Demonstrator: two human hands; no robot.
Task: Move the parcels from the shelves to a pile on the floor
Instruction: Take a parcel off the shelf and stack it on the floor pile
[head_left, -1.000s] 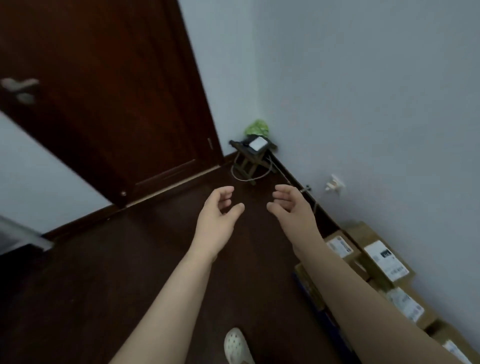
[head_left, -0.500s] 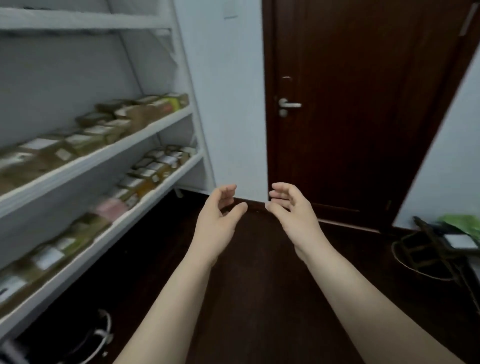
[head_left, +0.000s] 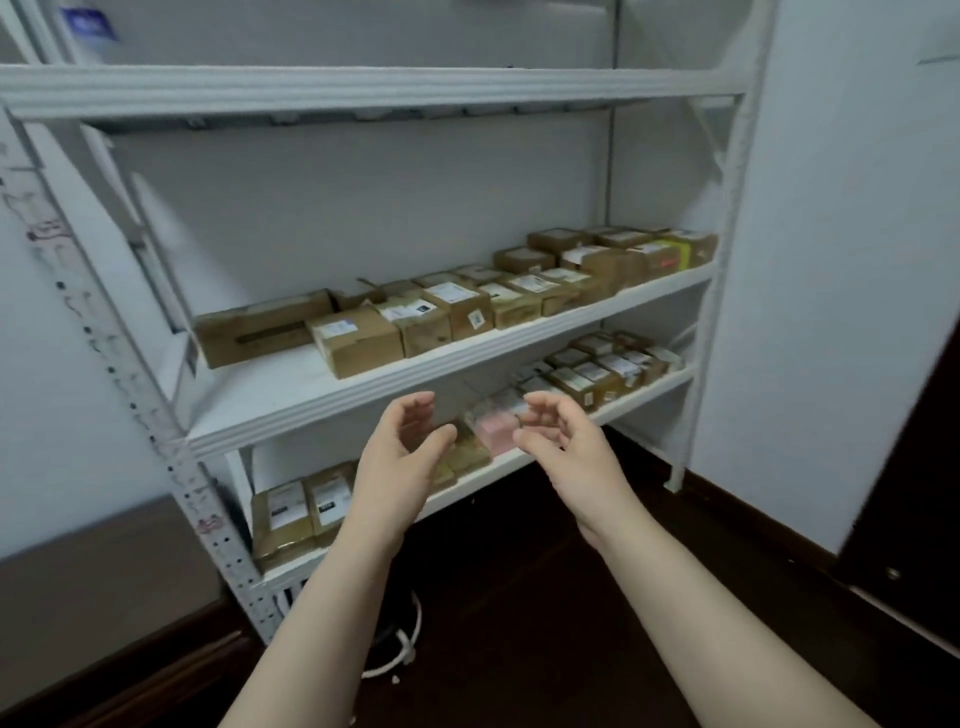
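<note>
Before white metal shelves (head_left: 441, 358) w/ boxy cardboard parcels (head_left: 356, 339): left hand (head_left: 400, 457), right hand (head_left: 563, 447) loosely curled, empty.

Lower-shelf parcels (head_left: 470, 457) behind hands (head_left: 395, 467).

One white shelving unit (head_left: 727, 260) stood against the wall, showing three boards: a top board (head_left: 363, 88), a middle board (head_left: 270, 400) and a lower board (head_left: 467, 487). The middle board carried at least a dozen brown cardboard parcels (head_left: 457, 306); blur prevented an exact count. The lower board held two labelled parcels (head_left: 306, 512) at its left end, one pink parcel (head_left: 496, 431) and roughly eight brown boxes (head_left: 597, 374) to the right. Two hands were raised, one left hand (head_left: 395, 467) and one right hand (head_left: 566, 452). One white cable loop (head_left: 405, 649) lay on the floor.
</note>
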